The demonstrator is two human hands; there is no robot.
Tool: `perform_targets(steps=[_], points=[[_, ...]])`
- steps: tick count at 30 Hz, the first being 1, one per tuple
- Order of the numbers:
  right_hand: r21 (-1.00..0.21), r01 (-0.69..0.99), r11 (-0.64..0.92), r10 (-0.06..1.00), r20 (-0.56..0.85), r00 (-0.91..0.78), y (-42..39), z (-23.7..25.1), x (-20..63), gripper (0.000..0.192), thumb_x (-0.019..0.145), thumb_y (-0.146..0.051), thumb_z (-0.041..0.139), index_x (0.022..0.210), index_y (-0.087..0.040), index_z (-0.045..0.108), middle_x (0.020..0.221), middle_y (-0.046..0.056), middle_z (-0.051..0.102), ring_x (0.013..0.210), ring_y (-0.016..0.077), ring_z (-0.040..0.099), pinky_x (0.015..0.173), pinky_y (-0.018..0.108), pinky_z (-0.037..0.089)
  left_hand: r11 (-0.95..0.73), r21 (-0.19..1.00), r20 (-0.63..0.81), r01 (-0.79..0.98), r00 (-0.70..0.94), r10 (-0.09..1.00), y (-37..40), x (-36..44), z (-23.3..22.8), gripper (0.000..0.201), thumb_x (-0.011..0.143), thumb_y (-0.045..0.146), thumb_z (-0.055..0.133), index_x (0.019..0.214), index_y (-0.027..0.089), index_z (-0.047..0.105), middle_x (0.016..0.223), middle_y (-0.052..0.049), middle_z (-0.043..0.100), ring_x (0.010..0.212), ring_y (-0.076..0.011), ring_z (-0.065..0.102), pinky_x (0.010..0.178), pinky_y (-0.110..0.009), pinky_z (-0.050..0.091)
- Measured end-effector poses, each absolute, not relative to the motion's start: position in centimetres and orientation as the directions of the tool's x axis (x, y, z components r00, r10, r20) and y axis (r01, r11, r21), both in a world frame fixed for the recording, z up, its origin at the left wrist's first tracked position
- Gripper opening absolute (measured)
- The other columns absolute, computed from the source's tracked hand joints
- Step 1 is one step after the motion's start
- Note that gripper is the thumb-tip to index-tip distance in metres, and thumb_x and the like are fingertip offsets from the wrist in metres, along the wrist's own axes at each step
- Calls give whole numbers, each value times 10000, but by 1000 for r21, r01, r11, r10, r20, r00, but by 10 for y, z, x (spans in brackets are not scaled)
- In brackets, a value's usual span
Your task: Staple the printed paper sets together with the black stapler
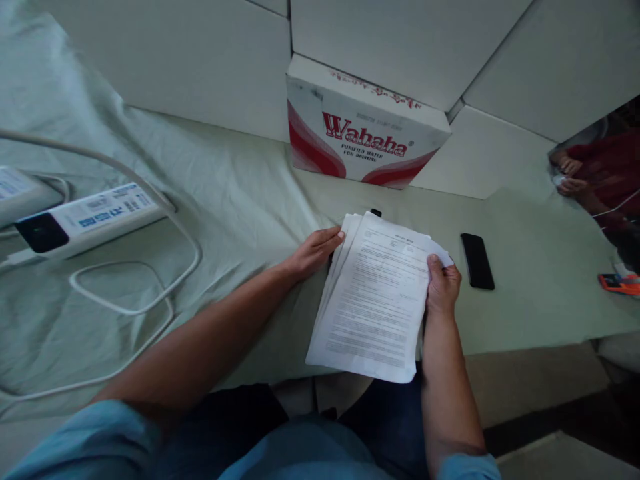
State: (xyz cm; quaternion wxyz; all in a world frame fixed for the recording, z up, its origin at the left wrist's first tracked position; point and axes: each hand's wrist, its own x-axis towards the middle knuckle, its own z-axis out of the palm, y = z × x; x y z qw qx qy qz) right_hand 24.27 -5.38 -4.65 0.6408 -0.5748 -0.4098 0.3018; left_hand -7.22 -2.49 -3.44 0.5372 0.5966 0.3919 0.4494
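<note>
While a pale green cloth [235, 193] covers the table in front of a seated person, both bare hands hold a sheaf of printed papers [373, 300] over its near edge. The left hand [314, 252] grips the stack's upper left side, fingers curled against the fanned sheets, thumb on top. The right hand [443, 287] clasps the right edge, thumb pressed on the top page and the fingers hidden underneath. The papers tilt slightly, their lower corner hanging past the table edge above the person's dark trousers [385, 420].

Just right of the right hand, a black phone [477, 261] lies flat on the cloth, apart from the papers. Beyond both hands, a white carton [363, 130] printed "Wahaha" in red stands against a white wall. A small dark object [376, 213] peeks out behind the stack's top edge; what it is cannot be told. Well to the left of the left hand, a white power strip [87, 217] sits with its white cable [150, 280] looping across the cloth. Far to the right, another person's hands [567, 175] and red sleeve [607, 167] show at the frame's edge, with an orange object [620, 283] nearby.
</note>
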Motion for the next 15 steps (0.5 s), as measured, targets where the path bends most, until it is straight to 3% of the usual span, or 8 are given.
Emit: perform_targets(steps=[8, 15], points=[[-962, 168, 214, 760, 272, 590, -52, -44, 243, 478, 696, -559, 949, 905, -172, 761, 804, -9, 711, 740, 156, 626, 739, 326, 533, -125, 991, 131, -41, 355, 925, -24, -73, -34, 503, 1028, 633, 564, 764, 208, 514, 731, 14, 470, 688, -147, 411, 661, -303, 395], [-967, 158, 202, 790, 256, 557, -54, -41, 241, 496, 680, -593, 958, 861, -168, 776, 762, -18, 695, 710, 140, 614, 702, 303, 534, -145, 989, 135, -4, 375, 917, -25, -72, -33, 510, 1027, 657, 554, 797, 202, 544, 742, 12, 482, 701, -155, 436, 661, -302, 399]])
